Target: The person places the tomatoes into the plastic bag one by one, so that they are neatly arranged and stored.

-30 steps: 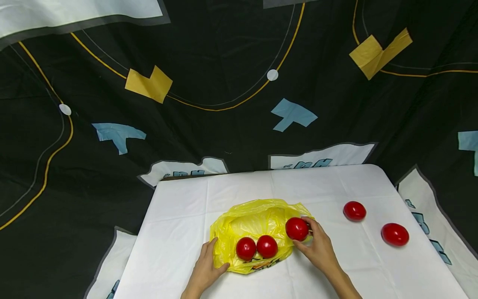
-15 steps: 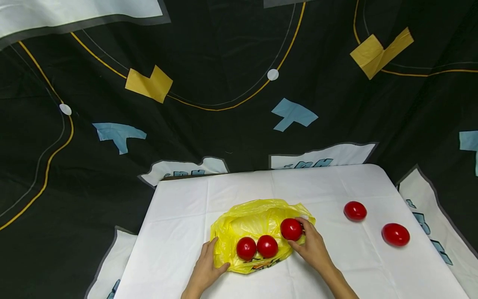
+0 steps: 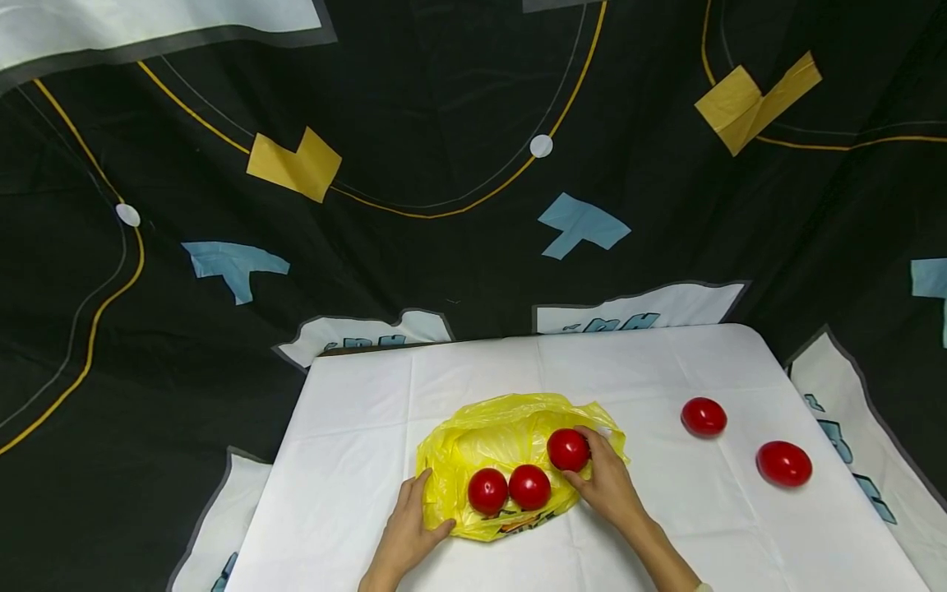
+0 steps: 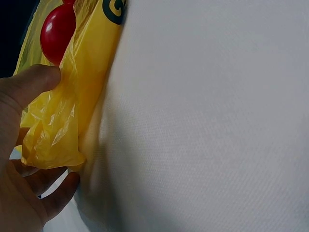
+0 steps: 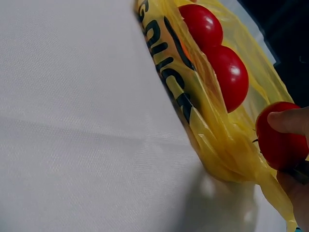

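A yellow plastic bag (image 3: pixel 503 432) lies open on the white table (image 3: pixel 355 427); two red tomatoes (image 3: pixel 487 491) (image 3: pixel 529 486) sit side by side in it. My right hand (image 3: pixel 602 481) grips a third tomato (image 3: pixel 568 450) at the bag's right side, over the yellow plastic. In the right wrist view the held tomato (image 5: pixel 280 135) shows under my fingertip, beside the bag (image 5: pixel 212 130) and its two tomatoes (image 5: pixel 231 75). My left hand (image 3: pixel 408 526) pinches the bag's left edge (image 4: pixel 58 125) between thumb and fingers.
Two more red tomatoes (image 3: pixel 703 416) (image 3: pixel 783 464) lie loose on the table's right side. Behind the table hangs a black cloth (image 3: pixel 444 164) with yellow lines and coloured patches.
My right hand has carried the tomato leftwards, from the bag's right rim to over the bag. The left hand and the other tomatoes have stayed where they were.
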{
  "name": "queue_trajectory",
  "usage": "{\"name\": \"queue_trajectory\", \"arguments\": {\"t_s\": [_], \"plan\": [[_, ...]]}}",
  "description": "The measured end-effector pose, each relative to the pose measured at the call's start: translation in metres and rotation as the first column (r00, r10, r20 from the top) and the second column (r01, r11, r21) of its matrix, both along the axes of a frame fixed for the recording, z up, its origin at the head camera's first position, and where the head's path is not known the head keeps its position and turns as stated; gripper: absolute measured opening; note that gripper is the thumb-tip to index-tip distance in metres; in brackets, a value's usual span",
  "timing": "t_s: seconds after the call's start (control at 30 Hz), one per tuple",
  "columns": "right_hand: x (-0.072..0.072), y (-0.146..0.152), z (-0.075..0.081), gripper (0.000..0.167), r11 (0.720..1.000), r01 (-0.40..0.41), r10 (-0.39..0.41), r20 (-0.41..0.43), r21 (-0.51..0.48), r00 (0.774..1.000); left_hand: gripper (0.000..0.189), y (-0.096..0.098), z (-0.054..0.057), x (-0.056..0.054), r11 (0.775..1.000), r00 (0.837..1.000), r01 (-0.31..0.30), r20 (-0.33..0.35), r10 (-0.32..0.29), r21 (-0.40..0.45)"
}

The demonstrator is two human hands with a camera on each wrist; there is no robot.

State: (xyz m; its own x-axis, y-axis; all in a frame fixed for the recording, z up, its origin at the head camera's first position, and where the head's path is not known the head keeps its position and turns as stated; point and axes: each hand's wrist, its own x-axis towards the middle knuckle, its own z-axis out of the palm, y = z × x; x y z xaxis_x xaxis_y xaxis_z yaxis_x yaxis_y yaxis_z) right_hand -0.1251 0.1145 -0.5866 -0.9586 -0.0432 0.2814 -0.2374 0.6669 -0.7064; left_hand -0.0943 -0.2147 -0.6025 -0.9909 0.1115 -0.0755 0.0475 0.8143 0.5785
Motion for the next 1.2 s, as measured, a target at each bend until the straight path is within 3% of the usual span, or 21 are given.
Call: {"name": "queue_trajectory", "arguments": {"t_s": [0.53, 0.9, 1.2], "plan": [[-0.004, -0.004, -0.016, 0.073, 1.0, -0.013, 0.012, 0.039, 0.006, 0.999, 0.093, 0.001, 0.002, 0.0, 1.0, 1.0, -0.006, 0.01, 0.006, 0.008], [-0.003, -0.005, -0.017, 0.073, 1.0, -0.022, 0.022, 0.03, 0.016, 0.999, 0.092, 0.001, 0.003, 0.001, 1.0, 1.0, -0.007, 0.01, 0.007, 0.007], [-0.001, -0.006, -0.018, 0.074, 1.0, -0.02, 0.018, 0.074, 0.023, 0.997, 0.091, 0.001, 0.002, 0.001, 1.0, 1.0, -0.005, 0.001, 0.005, 0.008]]}}
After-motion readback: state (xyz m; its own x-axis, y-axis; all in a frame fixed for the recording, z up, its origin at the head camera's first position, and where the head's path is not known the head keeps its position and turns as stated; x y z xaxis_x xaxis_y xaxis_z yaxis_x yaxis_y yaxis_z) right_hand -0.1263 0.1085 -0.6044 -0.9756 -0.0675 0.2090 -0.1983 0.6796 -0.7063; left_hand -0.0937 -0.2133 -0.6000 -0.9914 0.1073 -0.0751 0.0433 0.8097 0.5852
